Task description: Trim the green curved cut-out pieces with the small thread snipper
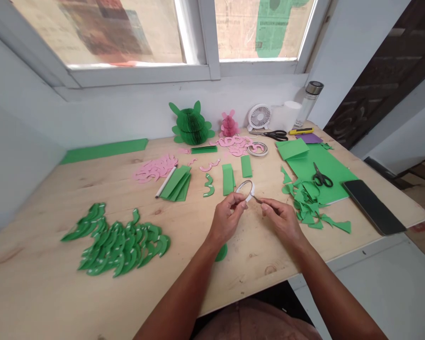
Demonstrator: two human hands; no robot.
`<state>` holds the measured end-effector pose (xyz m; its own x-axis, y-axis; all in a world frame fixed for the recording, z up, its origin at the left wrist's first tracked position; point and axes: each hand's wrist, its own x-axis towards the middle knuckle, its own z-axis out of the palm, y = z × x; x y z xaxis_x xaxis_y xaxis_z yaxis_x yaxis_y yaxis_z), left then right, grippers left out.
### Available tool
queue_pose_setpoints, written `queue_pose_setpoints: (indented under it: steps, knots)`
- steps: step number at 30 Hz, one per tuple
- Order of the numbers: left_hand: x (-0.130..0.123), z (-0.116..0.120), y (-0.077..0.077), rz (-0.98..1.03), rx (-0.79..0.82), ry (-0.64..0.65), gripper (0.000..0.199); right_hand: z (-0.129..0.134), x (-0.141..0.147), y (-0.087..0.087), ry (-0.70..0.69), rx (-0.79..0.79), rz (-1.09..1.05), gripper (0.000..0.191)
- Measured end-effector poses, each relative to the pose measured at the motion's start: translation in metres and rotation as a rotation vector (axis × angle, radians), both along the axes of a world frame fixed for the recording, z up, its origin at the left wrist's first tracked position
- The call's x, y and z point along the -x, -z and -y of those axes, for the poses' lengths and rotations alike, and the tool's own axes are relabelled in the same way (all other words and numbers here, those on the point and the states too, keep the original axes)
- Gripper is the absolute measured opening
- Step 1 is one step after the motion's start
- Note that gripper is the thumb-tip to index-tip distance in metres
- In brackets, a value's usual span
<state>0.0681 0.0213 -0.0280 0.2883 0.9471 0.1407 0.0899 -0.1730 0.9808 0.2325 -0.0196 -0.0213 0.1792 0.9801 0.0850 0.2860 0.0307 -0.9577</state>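
My left hand [228, 215] pinches a white roll of tape [250, 192], held upright above the table. Closed on a thin dark tool [258, 200], my right hand [280, 218] brings its tip against the tape's edge; the rest is hidden in my fingers. Partly covered by my left forearm is a rounded green paper piece [221, 252]. Just beyond the roll lie green paper strips [228, 179] and a smaller green strip [246, 166]. Wavy green cut pieces [208, 185] rest to the left of them.
Curved green pieces with white bits [123, 248] are heaped at left. Pink cutouts [157, 168] lie behind. Scissors [322, 175], green scraps [306, 203] and a black phone [373, 206] sit at right. A green honeycomb paper figure [191, 125] and small fan [259, 116] stand by the wall.
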Motion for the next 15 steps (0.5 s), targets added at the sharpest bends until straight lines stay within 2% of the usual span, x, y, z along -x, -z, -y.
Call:
queue_pose_setpoints:
  steps: [15]
  knots:
    - [-0.0002,0.0003,-0.0023,0.002,0.001,-0.009,0.014,-0.0002,-0.0016,0.0014,-0.009,-0.007,0.039,0.026]
